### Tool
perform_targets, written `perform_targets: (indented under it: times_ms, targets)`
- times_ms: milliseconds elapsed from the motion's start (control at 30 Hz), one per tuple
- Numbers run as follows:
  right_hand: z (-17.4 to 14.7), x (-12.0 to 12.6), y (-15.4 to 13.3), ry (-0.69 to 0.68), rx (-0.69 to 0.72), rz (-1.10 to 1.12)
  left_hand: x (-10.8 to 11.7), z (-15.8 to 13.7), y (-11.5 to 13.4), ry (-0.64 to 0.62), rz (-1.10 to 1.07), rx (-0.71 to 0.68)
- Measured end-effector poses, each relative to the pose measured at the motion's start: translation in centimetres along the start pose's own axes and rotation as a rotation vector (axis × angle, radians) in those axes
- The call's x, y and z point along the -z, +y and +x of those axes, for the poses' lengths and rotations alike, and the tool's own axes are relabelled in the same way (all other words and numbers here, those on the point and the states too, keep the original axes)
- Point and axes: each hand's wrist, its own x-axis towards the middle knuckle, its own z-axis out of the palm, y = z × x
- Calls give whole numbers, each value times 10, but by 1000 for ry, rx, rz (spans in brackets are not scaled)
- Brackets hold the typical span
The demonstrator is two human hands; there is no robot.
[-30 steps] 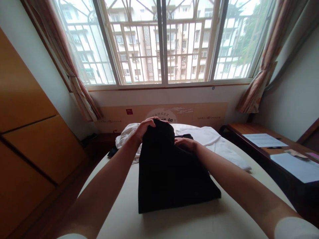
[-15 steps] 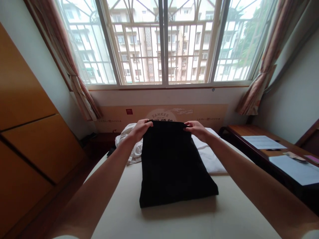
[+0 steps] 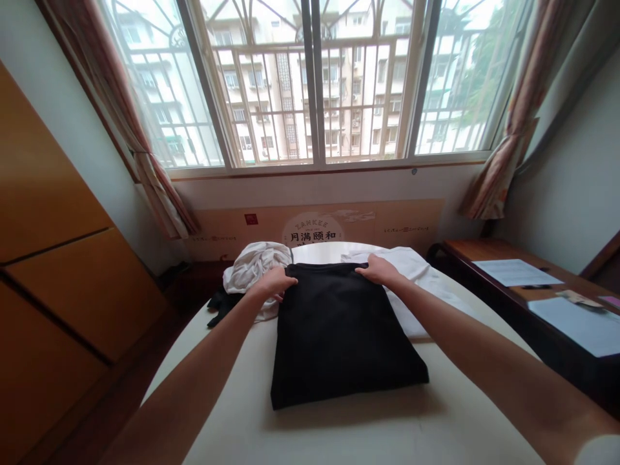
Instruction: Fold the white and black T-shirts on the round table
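A folded black garment (image 3: pixel 343 336) lies in the middle of the white round table (image 3: pixel 232 413), its near edge toward me. My left hand (image 3: pixel 277 282) grips its far left corner, thumb on top and fingers partly hidden beneath. At the far right corner, my right hand (image 3: pixel 380 270) pinches the cloth between thumb and fingers. The far edge dips slightly between the two hands. Just beyond my left hand sits a crumpled white cloth (image 3: pixel 254 265). Behind my right hand, a flat white garment (image 3: pixel 411 284) is spread, partly covered by the black one.
A black cloth (image 3: pixel 223 307) pokes out at the table's left edge. On the right, a wooden desk (image 3: pixel 465 255) carries paper sheets (image 3: pixel 574 323). Wooden cabinets (image 3: pixel 53 271) stand on the left. A printed cardboard panel (image 3: pixel 232 223) is under the barred window (image 3: pixel 317 97).
Both hands have lowered the far edge of the black garment toward the table, keeping hold of its corners. The crumpled white cloth and the printed panel show more now.
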Motion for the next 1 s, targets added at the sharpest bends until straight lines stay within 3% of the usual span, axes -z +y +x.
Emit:
perform_targets:
  times_ms: [100,200,267,333,533,600,667,733,800,867,1000]
  targets:
    - [-8,0,3,-12,-11,-43,-4,-8,-15,26,5,73]
    - [-12,4,-4,4,64,-45,-9,-11,-24,198,-118,-3]
    - [-14,7,-11,60,101,-42,-13,-13,-25,336,-82,-60]
    - [-14,11,-15,118,110,-85,-16,-18,-22,404,33,-105]
    - [-28,13,-21,100,95,-260,-29,-52,-8,386,528,-151]
    - [-45,5,-24,118,180,-274,-38,-71,-6,424,682,-226]
    - [-69,-8,-28,119,332,-270,-51,-92,-6,351,743,-374]
    - [-95,-24,-30,51,448,-270,-66,-112,-8,146,727,-522]
    - [-115,-37,-28,-64,455,-292,-79,-129,-13,-69,693,-596]
    - [-125,-44,-24,-140,417,-317,-87,-142,-21,-179,678,-595]
    - [-119,-41,-12,-131,315,-344,-87,-161,-33,-190,665,-506]
